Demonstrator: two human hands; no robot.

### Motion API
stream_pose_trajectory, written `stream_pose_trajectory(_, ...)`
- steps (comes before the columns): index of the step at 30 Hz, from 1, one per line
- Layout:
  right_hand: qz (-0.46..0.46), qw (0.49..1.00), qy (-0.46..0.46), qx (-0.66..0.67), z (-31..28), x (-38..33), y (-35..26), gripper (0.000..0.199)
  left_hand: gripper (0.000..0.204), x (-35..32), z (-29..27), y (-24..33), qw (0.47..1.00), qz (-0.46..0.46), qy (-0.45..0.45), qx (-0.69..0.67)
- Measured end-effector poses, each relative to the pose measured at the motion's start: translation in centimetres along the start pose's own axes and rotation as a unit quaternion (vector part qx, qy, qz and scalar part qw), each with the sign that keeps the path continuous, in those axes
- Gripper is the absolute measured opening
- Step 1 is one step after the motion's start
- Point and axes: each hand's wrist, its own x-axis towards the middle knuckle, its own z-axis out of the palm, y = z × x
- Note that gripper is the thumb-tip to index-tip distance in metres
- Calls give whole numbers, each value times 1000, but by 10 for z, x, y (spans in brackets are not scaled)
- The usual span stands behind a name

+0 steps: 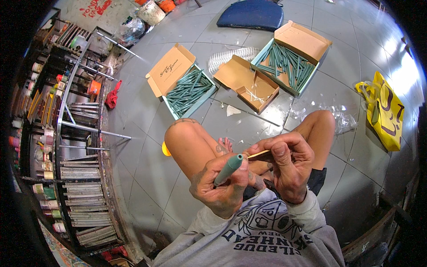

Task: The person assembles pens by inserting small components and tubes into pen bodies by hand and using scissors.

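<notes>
Position: I sit on the tiled floor with knees drawn up, hands raised between them so the work sits close under my eyes.

Left hand: fingers curled firmly round a green tapered tube, held tilted with its open end up and toward the right, evidently so the mouth faces the other hand.

Right hand: thumb and fingertips pressed together, pinching a thin pale stick. The stick lies nearly level, its free tip touching or just entering the tube's mouth; I cannot tell how far in it goes.

Supplies: two shallow boxes of like green tubes lie open ahead, the left box and the right box, lids folded back, both within reach of a lean forward. Between them sits a brown cardboard box, which appears to hold a few thin sticks.

Surroundings: a yellow bag lies at my right, clear plastic wrapping beside my right knee, a metal rack of jars at my left
</notes>
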Motion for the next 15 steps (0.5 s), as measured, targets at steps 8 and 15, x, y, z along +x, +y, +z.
stream_pose_trajectory(8, 5, 998, 34, 43, 5, -5, 5, 17, 17, -2, 13, 6, 990, -82, 111, -29)
stream_pose_trajectory(15, -7, 1000, 8, 10, 3, -4, 3, 17, 17, -3, 11, 7, 990, -83, 112, -34)
